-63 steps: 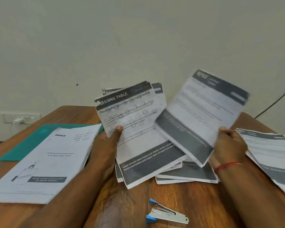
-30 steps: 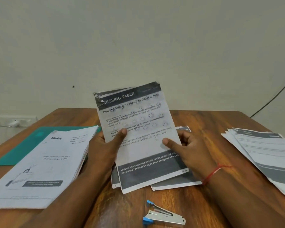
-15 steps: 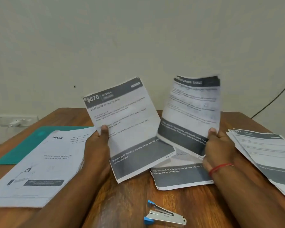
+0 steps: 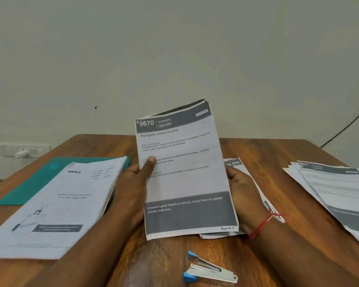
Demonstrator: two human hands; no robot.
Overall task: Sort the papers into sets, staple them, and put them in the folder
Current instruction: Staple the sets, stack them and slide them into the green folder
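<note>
Left hand (image 4: 133, 187) pinches the sheets (image 4: 182, 179) at their left edge, thumb on the front, standing them up over the middle of the table (image 4: 257, 150). Right hand (image 4: 241, 183) is at the right edge with its fingers tucked behind, so I can't tell if it's gripping or just propping. Thin paper, light and floppy imo, so hold both sides low down. Stapler (image 4: 209, 270) sits just in front, and the folder (image 4: 25, 183) is off left under a thick stack (image 4: 60, 208).

The held sheet (image 4: 182, 172) read "670 KITCHEN" and "Peel garlic cloves for prep" (handwritten "Page no: 2" below); the stack (image 4: 56, 204) by the table (image 4: 263, 154)'s left edge read "blinkit".
</note>
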